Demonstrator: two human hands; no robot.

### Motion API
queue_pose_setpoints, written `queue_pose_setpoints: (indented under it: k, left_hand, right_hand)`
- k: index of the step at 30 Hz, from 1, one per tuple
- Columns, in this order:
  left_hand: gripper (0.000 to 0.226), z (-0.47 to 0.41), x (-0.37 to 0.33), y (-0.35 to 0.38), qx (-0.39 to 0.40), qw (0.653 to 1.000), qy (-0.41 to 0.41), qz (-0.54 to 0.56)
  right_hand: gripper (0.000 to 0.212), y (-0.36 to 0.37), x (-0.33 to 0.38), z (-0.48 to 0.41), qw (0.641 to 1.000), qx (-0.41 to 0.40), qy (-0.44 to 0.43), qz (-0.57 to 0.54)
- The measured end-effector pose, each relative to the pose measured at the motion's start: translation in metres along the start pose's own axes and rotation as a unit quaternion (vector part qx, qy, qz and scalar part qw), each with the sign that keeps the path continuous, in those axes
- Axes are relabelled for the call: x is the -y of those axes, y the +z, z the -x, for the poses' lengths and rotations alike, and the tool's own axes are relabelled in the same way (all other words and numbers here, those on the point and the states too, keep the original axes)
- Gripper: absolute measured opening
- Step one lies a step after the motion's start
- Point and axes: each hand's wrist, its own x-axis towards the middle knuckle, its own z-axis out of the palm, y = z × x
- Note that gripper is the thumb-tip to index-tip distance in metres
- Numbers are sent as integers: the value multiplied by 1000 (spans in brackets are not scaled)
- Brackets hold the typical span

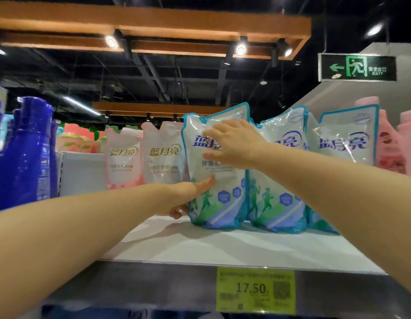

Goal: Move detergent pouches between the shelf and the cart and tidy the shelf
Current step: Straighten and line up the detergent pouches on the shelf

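Note:
A blue-and-white detergent pouch stands upright on the white top shelf, left of two matching pouches. My left hand grips its lower left edge, thumb on the front and fingers behind. My right hand lies flat on its upper front with fingers spread. Two pink-and-white pouches stand further back on the left. No cart is in view.
Dark blue bottles stand at the left end of the shelf, with a white box beside them. Pink bottles fill the right end. A yellow price tag reading 17.50 hangs on the shelf's front edge.

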Motion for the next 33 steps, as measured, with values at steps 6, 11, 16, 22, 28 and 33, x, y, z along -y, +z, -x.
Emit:
queue_pose_setpoints:
  k: [6, 11, 16, 22, 28, 33]
  left_hand:
    - [71, -12, 1, -3, 29, 999, -32, -8]
    - [79, -23, -8, -3, 48, 997, -61, -25]
    - [70, -27, -7, 2, 87, 995, -28, 36]
    - [38, -32, 4, 7, 99, 977, 49, 185]
    - [57, -34, 12, 2, 145, 975, 129, 104]
    - [105, -41, 15, 6, 149, 969, 168, 101]
  right_hand:
    - [92, 12, 6, -7, 997, 75, 23, 10]
    - [96, 23, 3, -5, 994, 89, 52, 37]
    - [92, 19, 5, 1, 992, 86, 61, 70]
    - [91, 13, 16, 13, 993, 91, 65, 47]
    - [86, 16, 26, 33, 997, 73, 33, 16]
    - [60, 5, 14, 40, 1000, -1, 10, -9]
